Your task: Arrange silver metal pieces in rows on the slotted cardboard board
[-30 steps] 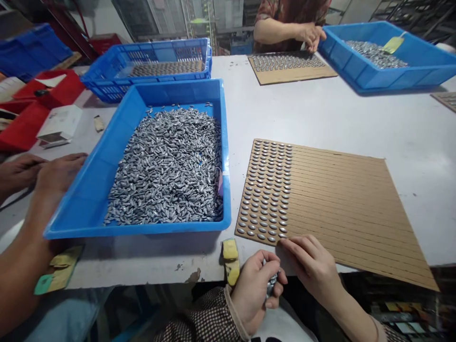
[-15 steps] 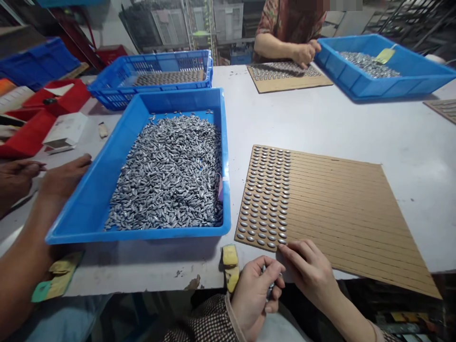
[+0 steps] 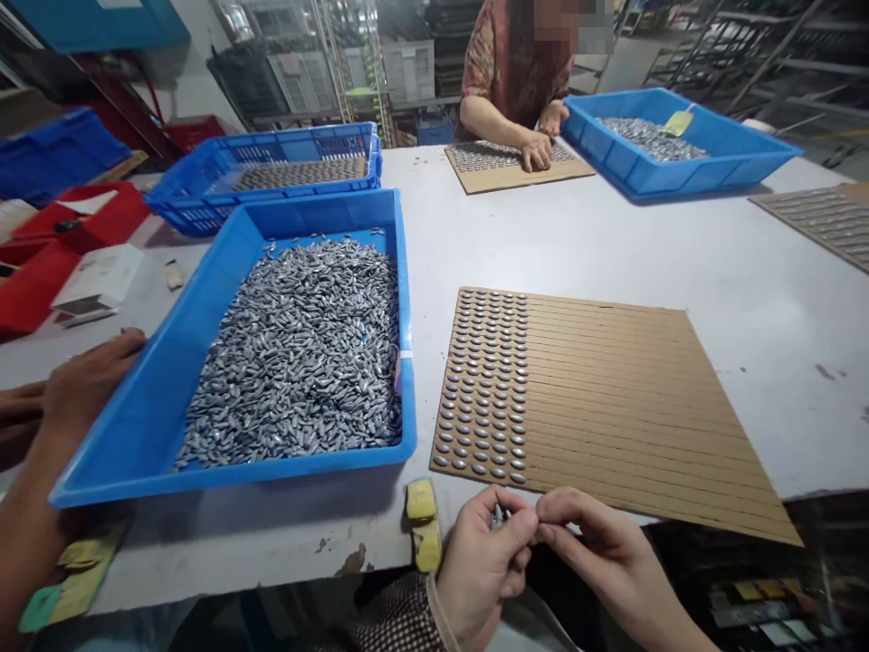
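My left hand (image 3: pixel 483 563) is curled closed around a few small silver spindle-shaped metal pieces (image 3: pixel 498 517), which show above the fingers. The thumb and fingers of my right hand (image 3: pixel 607 554) are pinched together against the left fingertips; anything between them is hidden. Just beyond both hands lies a brown cardboard sheet (image 3: pixel 631 389) with parallel lines across it. Rows of the same silver pieces (image 3: pixel 482 389) stand in columns along its left side. To the left, a blue tray (image 3: pixel 408 398) holds a large heap of loose silver pieces (image 3: pixel 299 353).
A neighbour's hand (image 3: pixel 85 380) rests by the tray's left side. Across the table, a co-worker's hand (image 3: pixel 536 149) touches another board (image 3: pixel 529 181) beside a second blue tray (image 3: pixel 685 181). Behind my tray sits a blue crate (image 3: pixel 196 195). Yellow foam pads (image 3: pixel 422 525) mark the table's near edge.
My right hand has drawn back from the board's lower edge to my left fingertips. The co-worker's hands have moved apart, one down onto the board. The whole view has shifted slightly.
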`<action>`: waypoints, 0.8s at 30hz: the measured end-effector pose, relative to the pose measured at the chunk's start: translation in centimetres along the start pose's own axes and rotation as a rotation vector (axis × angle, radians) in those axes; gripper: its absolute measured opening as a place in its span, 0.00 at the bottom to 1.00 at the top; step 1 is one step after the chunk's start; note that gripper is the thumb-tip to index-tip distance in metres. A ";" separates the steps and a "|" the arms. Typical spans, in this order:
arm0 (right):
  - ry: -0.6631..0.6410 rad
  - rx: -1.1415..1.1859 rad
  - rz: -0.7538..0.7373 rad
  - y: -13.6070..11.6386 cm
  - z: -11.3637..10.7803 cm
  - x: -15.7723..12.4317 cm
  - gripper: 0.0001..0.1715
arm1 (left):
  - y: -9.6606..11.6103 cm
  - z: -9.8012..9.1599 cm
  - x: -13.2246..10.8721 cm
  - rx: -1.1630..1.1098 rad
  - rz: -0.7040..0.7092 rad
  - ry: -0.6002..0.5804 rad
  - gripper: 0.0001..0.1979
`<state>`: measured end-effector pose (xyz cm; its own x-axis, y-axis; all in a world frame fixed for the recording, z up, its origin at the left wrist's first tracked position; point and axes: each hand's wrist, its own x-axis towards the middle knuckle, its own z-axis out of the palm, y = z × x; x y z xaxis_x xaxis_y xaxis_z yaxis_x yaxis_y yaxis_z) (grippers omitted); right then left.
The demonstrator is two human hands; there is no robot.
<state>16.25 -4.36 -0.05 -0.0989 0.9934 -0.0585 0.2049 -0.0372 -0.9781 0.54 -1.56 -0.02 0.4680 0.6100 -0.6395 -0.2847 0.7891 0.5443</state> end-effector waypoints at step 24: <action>0.126 0.076 0.109 1.7 -2.0 0.2 0.11 | 1.0 0.4 0.0 -0.143 -0.186 0.006 0.10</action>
<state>18.56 -3.99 -1.30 0.0431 0.9886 -0.1443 0.1330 -0.1488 -0.9799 0.57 -0.80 0.72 0.5188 0.4529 -0.7250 -0.3097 0.8901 0.3345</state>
